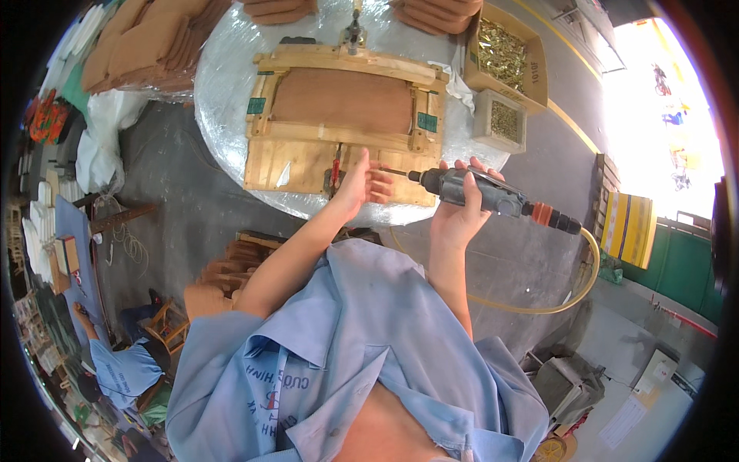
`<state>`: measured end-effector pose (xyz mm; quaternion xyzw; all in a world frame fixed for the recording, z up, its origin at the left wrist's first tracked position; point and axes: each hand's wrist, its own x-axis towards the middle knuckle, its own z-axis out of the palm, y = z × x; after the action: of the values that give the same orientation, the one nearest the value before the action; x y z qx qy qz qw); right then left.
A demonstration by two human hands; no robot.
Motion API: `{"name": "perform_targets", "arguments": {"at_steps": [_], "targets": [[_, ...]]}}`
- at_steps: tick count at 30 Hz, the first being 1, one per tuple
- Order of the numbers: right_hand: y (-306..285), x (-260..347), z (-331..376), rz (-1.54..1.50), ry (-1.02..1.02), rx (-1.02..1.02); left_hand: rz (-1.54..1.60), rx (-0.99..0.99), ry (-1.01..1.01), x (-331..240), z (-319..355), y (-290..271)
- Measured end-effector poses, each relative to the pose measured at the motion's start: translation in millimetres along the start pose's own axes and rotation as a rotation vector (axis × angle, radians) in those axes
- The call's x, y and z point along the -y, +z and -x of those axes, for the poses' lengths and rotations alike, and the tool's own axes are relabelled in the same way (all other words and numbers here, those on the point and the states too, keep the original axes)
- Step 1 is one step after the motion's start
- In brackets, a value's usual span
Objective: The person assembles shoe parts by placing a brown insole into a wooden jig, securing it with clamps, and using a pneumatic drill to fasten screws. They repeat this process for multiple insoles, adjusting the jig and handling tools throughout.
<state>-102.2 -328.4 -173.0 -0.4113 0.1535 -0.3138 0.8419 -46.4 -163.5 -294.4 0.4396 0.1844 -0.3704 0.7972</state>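
My right hand [456, 223] is wrapped round a dark pneumatic screwdriver [500, 202], held level with its long thin bit pointing left. A yellow air hose [591, 269] runs from its back end. My left hand [356, 189] is beside the bit's tip, thumb up and fingers apart; nothing shows clearly in it. Beyond both hands a wooden jig [289, 158] lies on the round table, with a brown rectangular panel [342, 98] set inside its frame. A red-handled toggle clamp [336, 171] sits at the jig's near edge, partly behind my left hand.
The plastic-wrapped round table [219, 85] also bears a second clamp [354, 35]. A cardboard box of brass-coloured screws [500, 50] and a smaller tub of fasteners [504, 122] stand at its right. Brown panels [154, 46] are stacked at far left. Another person [127, 369] works at lower left.
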Motion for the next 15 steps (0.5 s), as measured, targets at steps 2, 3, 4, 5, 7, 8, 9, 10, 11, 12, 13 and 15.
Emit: {"name": "perform_targets", "arguments": {"at_steps": [2,3,4,5,7,8,9,10,11,12,13,15], "targets": [[1,15,5,0.0,-0.022,0.001,-0.136,0.019,0.032,-12,-9,18],[1,19,7,0.004,-0.025,0.003,-0.208,0.023,0.047,-15,-11,26],[1,22,9,0.007,-0.026,0.007,-0.27,-0.018,0.133,-20,-10,39],[1,24,9,0.011,-0.025,0.013,-0.302,-0.072,0.201,-20,-16,37],[2,28,11,-0.06,-0.029,0.01,-0.367,-0.176,0.333,-16,-34,24],[2,29,12,-0.095,-0.028,0.011,-0.207,-0.169,0.265,-17,-36,12],[-3,25,11,-0.086,-0.044,0.007,-0.05,-0.161,0.196,-21,-35,-5],[-9,19,8,-0.076,-0.056,0.006,0.109,-0.157,0.127,-26,-31,-23],[-15,10,4,-0.067,-0.067,0.007,0.245,0.032,0.115,-30,-24,-44],[-22,-1,-1,-0.013,-0.077,0.003,0.38,0.223,0.098,-32,-16,-65],[-30,-15,-6,0.041,-0.08,-0.002,0.516,0.409,0.08,-33,-3,-72],[-42,-41,-14,0.093,-0.058,-0.007,0.427,0.323,0.092,-34,27,-68]]}}
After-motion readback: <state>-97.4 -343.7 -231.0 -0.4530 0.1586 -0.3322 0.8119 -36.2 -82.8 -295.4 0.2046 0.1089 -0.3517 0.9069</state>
